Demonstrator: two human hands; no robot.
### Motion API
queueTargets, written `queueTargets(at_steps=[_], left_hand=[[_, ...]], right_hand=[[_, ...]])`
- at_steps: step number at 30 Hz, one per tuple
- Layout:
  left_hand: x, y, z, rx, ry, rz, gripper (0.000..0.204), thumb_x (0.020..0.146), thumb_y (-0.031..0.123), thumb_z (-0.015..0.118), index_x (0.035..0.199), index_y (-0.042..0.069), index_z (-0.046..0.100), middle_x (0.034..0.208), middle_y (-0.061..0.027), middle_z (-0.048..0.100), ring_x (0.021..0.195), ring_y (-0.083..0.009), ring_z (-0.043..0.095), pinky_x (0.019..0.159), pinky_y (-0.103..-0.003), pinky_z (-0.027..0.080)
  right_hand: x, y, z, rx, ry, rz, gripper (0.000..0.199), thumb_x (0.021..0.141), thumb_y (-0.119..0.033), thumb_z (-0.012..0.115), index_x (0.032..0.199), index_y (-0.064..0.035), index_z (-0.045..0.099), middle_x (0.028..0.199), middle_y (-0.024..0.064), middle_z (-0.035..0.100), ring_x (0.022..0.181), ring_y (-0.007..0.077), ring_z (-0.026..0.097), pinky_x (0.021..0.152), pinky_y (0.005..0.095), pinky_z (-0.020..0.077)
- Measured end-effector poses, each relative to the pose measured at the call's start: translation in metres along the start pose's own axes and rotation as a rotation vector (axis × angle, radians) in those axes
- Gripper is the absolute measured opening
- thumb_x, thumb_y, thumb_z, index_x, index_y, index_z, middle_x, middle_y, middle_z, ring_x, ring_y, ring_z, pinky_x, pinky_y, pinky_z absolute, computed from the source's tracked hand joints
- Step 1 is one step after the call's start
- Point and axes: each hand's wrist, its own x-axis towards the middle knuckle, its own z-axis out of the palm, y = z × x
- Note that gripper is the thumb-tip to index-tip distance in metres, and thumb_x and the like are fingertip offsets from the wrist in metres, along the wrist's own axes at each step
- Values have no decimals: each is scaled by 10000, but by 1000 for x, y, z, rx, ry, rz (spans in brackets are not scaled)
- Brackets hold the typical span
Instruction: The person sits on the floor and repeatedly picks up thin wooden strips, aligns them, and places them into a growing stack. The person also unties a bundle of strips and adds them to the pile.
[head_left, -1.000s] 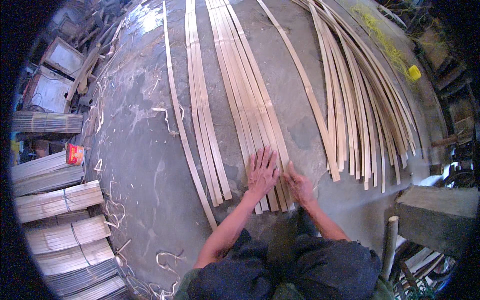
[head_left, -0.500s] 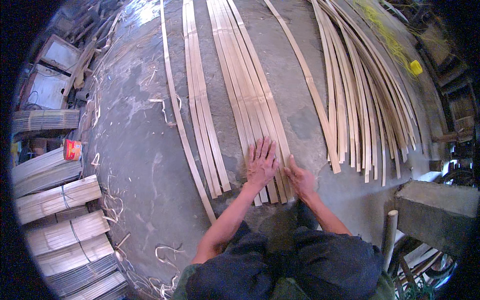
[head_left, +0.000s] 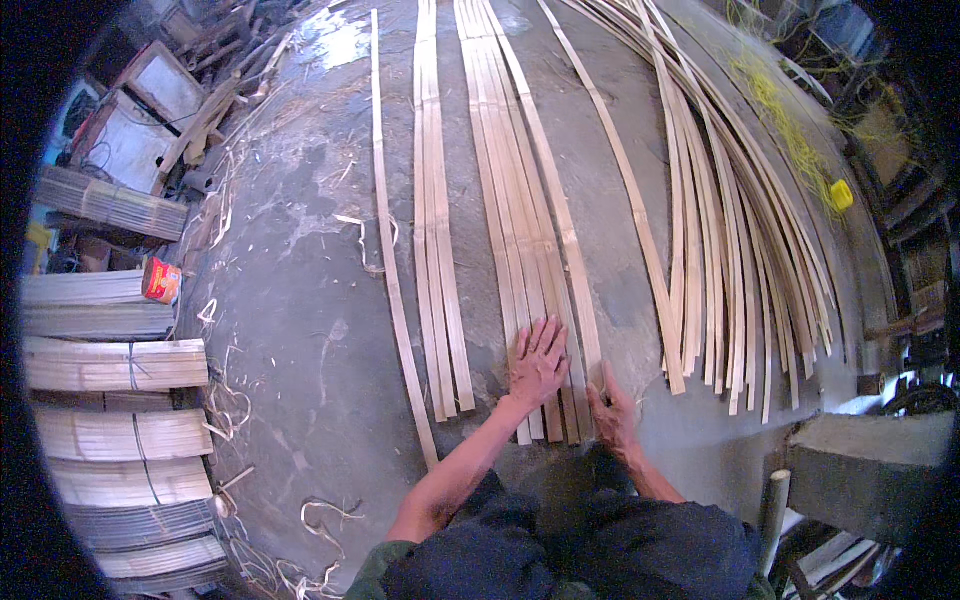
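Long, flat, pale bamboo strips [head_left: 515,200] lie side by side on the grey floor in front of me. My left hand [head_left: 538,368] rests flat across this middle group near its close end, fingers stretched out. At the group's right edge, my right hand [head_left: 614,415] pinches the close end of the outermost bamboo strip [head_left: 565,230]; its fingertips are partly hidden. That strip stands slightly apart from its neighbours. Left of them lie a narrower group of strips [head_left: 435,260] and a single strip [head_left: 388,250].
One strip [head_left: 630,190] lies to the right, beside a fanned pile of strips [head_left: 745,270]. Tied strip bundles [head_left: 120,365] and a red tin [head_left: 161,281] line the left side. Yellow twine [head_left: 770,110] lies far right; a concrete block [head_left: 875,475] stands near right.
The view has shifted, so the scene sits lower. The outermost strip of the middle group has parted to the right, with my right hand at its end. My left hand stays flat on the group.
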Motion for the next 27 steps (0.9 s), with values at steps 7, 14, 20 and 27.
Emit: queueTargets(at_steps=[7,14,20,27], left_hand=[[18,14,-13,-858,209,-314,511,962,296,516,1351,-21,420,1212,-245,563,1111,-320,578,969,-432,455],[37,-2,-31,-1010,279,-638,535,953,212,479,1393,-59,339,695,-97,571,541,-159,564,482,-324,467],[18,-41,-41,-875,179,-703,607,935,156,475,1451,-60,240,616,-78,543,502,-146,540,472,-313,459],[-6,-58,-43,-840,157,-672,588,938,134,485,1442,-68,258,604,-79,556,490,-146,541,479,-309,468]], right_hand=[[-12,-38,3,-3,-10,-80,498,893,-119,646,1356,-28,489,641,103,486,569,113,438,523,282,425],[1,-74,45,279,-85,-105,477,941,-102,564,1391,-18,430,923,184,670,807,129,576,736,272,477],[-6,-77,74,305,-477,-3,631,946,-109,540,1483,-32,217,1171,214,621,1033,165,573,872,275,442],[-12,-82,80,237,-627,-59,756,923,-169,583,1496,-32,109,1145,321,564,1010,323,630,858,338,467]])
